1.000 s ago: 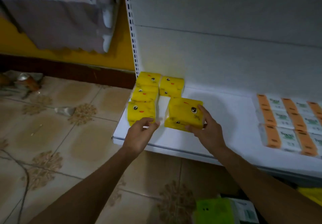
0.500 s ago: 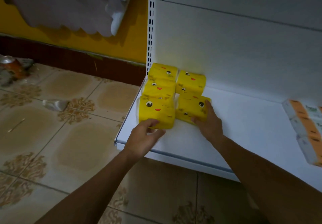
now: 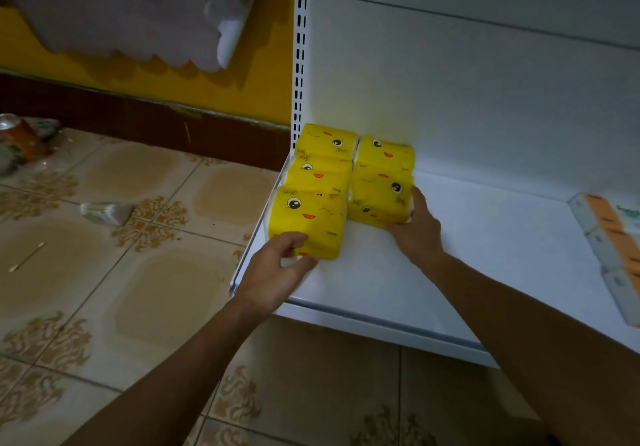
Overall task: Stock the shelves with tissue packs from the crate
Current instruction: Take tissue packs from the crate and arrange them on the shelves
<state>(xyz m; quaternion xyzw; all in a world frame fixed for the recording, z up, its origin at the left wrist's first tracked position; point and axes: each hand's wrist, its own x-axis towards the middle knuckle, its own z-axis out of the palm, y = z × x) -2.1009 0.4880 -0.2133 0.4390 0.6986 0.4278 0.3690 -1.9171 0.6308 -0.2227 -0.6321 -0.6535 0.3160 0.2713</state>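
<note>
White shelf, left corner: left hand grips the front-left yellow tissue pack, right hand curls round the front-right pack

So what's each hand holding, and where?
Left hand grips front left pack, bottom edge. Right hand holds front right pack, near right corner.

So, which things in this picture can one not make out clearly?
Head view:
Crate: outside the frame.
Orange-and-white packs: cut off by the right edge.
Print on the yellow packs: too small.
Left hand on the front left pack: fingertips blurred.
Right hand: grip or push unclear, its back hides the fingers.
</note>
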